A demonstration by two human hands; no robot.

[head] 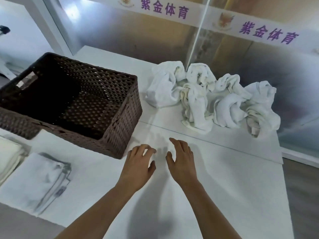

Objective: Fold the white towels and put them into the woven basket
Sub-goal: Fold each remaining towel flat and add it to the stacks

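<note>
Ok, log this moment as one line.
left hand open | right hand open | crumpled towels untouched | basket empty | folded towel beside basket

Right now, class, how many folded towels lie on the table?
2: one folded white towel near the table's front left, below the woven basket; one cream folded towel at the left edge, partly cropped. Others may lie out of frame.

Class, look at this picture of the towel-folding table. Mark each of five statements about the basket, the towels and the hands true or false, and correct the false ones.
1. The woven basket holds folded towels. False: nothing shows inside it.
2. The crumpled towels lie to the right of the basket. True.
3. The right hand grips a towel. False: it holds nothing, fingers spread.
4. A folded towel lies in front of the basket, outside it. True.
5. The left hand rests inside the basket. False: it is over the table.
</note>
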